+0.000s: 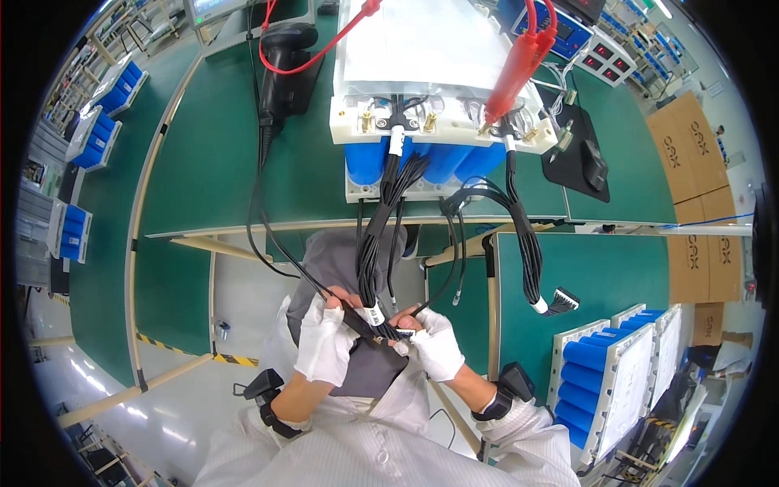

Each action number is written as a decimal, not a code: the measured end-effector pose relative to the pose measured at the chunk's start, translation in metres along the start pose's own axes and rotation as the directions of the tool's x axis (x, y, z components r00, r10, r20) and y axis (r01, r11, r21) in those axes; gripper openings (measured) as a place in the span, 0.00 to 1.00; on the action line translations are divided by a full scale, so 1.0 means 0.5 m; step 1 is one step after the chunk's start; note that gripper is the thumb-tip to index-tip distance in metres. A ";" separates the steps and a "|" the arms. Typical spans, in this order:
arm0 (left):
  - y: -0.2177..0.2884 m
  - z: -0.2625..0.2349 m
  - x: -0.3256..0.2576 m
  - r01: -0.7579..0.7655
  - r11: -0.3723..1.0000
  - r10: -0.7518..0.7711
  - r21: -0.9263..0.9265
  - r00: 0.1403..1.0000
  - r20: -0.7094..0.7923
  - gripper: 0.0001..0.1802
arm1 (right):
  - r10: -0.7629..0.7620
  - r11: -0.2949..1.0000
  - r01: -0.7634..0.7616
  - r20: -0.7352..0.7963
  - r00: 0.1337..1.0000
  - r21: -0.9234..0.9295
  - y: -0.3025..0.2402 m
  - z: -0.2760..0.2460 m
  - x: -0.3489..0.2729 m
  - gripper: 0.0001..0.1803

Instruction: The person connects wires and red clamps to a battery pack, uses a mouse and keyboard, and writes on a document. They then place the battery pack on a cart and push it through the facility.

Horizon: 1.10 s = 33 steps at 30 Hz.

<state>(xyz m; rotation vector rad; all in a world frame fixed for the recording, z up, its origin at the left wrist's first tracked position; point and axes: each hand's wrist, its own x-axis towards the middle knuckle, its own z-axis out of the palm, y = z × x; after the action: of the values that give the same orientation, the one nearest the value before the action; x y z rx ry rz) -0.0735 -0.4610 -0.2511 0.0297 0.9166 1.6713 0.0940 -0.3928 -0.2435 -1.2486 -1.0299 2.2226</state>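
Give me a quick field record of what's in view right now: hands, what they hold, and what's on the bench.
left hand: gloved, gripping a black probe
right hand: gloved, pinching the end of the black wire bundle
wire bundle source: hangs from the battery pack of blue cells on the green bench
second bundle: white connector dangles free at right
red clip lead: resting on the pack's top
lower right: trays of blue cells

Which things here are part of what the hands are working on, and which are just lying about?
In hand: left hand, right hand, black probe, cable bundle, battery pack.
Lying about: red clip leads, scanner, cardboard boxes, spare pack.
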 end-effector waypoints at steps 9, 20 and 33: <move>0.023 0.024 0.017 0.059 0.997 -0.053 0.051 0.992 -0.115 0.10 | -0.070 0.995 0.072 0.023 0.997 -0.067 -0.010 -0.006 0.016 0.11; 0.071 -0.066 0.027 0.092 0.968 -0.102 0.233 0.994 0.031 0.16 | -0.763 0.626 0.594 -0.554 0.333 -0.505 -0.141 -0.183 0.068 0.11; 0.079 -0.140 0.094 0.282 0.880 -0.384 0.381 0.896 0.225 0.22 | -0.862 0.493 -0.266 -0.505 -0.027 -0.828 -0.472 -0.387 0.162 0.41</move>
<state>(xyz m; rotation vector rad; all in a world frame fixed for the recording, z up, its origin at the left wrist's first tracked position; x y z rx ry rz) -0.1545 -0.4607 -0.2973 0.3293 0.9115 1.1317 0.2113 -0.1080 -0.1750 -1.9353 -1.3583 -0.1680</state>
